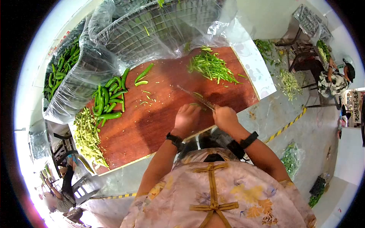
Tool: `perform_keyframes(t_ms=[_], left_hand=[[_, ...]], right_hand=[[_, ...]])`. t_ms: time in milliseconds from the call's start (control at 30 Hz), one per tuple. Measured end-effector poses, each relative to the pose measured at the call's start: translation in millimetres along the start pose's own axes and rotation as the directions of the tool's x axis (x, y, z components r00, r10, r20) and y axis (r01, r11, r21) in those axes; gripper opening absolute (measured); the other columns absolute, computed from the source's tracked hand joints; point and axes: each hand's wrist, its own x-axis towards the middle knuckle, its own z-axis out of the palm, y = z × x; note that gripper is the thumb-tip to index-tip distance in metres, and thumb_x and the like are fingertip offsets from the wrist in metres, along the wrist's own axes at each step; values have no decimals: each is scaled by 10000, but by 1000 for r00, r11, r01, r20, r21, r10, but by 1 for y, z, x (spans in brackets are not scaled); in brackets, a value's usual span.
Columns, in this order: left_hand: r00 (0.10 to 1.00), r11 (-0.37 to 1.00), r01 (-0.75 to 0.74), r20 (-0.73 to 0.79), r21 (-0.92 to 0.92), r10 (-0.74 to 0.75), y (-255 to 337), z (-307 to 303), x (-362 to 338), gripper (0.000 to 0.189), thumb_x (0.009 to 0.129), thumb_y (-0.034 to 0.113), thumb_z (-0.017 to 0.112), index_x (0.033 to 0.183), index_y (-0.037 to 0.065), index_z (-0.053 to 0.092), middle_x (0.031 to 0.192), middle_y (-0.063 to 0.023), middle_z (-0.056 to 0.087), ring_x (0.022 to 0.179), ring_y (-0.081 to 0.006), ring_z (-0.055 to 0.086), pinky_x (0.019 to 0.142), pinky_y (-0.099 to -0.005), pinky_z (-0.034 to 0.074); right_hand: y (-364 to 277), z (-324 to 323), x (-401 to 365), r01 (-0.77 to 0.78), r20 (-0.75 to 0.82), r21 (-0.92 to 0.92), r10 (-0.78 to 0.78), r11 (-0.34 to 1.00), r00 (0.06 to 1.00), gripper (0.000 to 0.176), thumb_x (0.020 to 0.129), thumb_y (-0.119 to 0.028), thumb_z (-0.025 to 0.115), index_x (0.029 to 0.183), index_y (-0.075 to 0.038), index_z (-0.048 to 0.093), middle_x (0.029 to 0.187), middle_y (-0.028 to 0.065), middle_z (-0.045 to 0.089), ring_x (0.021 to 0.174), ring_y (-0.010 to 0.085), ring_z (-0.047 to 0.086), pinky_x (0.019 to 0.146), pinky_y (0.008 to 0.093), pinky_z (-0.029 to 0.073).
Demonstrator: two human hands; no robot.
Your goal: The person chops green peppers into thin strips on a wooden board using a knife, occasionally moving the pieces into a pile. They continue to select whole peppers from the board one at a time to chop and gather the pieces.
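Note:
My right hand [226,118] is closed round the handle of a knife [194,97], whose long blade points to the far left over the reddish-brown board [152,125]. Just left of it, the curled fingers of my left hand [186,118] press down on a green chili pepper [197,105], mostly hidden under them. A thin green slice [197,94] lies against the blade's far side. Beyond, at the far right of the board, rises a heap of shredded green pepper [213,66]. Whole green chili peppers [108,97] are piled at the left, and one pepper [144,73] lies apart from them.
Pale cut scraps [87,136] cover the board's left edge. Plastic-lined baskets [152,30] stand along the back, one holding green peppers [62,68]. Two other people sit off to the sides, one at the right [334,81]. A bag of greens [292,159] lies on the floor.

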Motion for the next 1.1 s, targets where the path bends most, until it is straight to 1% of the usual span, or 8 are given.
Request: perform_keyframes(t_ms=[100, 233, 467, 633, 700, 867, 933, 1100], left_hand=[[994, 999, 34, 107, 34, -38, 1, -4, -2, 239, 694, 65, 596, 932, 73, 619, 973, -78, 594, 907, -298, 561, 750, -404, 475], [1000, 1000, -15, 22, 20, 14, 0, -1, 1, 252, 687, 49, 594, 937, 73, 625, 1000, -79, 599, 929, -300, 562, 759, -404, 477], [998, 1000, 2, 61, -10, -2, 2, -6, -1, 273, 673, 45, 599, 943, 75, 626, 996, -74, 599, 952, -293, 551, 765, -413, 469], [997, 1000, -5, 71, -17, 6, 2, -6, 1, 287, 673, 60, 600, 959, 72, 616, 972, -78, 599, 930, -293, 554, 763, -417, 471], [999, 1000, 13, 29, 13, -14, -2, 0, -3, 261, 674, 113, 579, 932, 85, 614, 1004, -65, 589, 925, -281, 547, 785, -396, 459], [999, 1000, 20, 26, 0, -20, -2, 0, -5, 267, 671, 92, 566, 933, 70, 613, 991, -66, 593, 906, -280, 550, 783, -389, 466], [999, 1000, 29, 45, -6, -28, -2, 0, -5, 263, 670, 86, 564, 928, 67, 615, 988, -65, 594, 906, -278, 554, 780, -389, 469], [1000, 999, 2, -4, -42, -2, 0, -2, -1, 246, 656, 15, 586, 896, 54, 630, 975, -98, 613, 939, -310, 580, 803, -404, 498]], right_hand=[[-4, -15, -24, -47, 125, -41, 52, 998, 991, 187, 831, -168, 523, 878, -7, 603, 651, 217, 603, 624, 402, 607, 583, 497, 486], [-4, -18, -34, -73, 211, -65, 85, 995, 974, 195, 820, -169, 532, 890, -1, 603, 664, 224, 610, 648, 403, 613, 596, 500, 486], [-7, -10, -30, -81, 242, -65, 94, 995, 966, 184, 817, -154, 517, 863, 4, 598, 672, 224, 615, 652, 404, 616, 600, 498, 489], [-15, 9, 6, -7, 69, -3, 7, 1000, 998, 203, 839, -177, 505, 825, 3, 598, 671, 220, 614, 647, 401, 617, 595, 498, 490], [-12, 8, 21, -4, 63, 2, 4, 1000, 998, 208, 844, -179, 501, 826, 3, 599, 676, 224, 613, 651, 402, 617, 599, 497, 490], [-2, 1, -4, 28, 85, -25, -26, 999, 996, 213, 848, -177, 493, 826, 6, 599, 687, 231, 612, 664, 405, 614, 616, 498, 489], [-12, -18, -19, -22, 186, -5, 23, 1000, 982, 211, 839, -173, 498, 825, 11, 599, 689, 236, 611, 668, 410, 612, 624, 500, 487], [-10, -25, -26, -74, 254, -21, 77, 997, 964, 202, 822, -164, 506, 827, 16, 598, 699, 239, 615, 674, 415, 612, 630, 503, 487]])
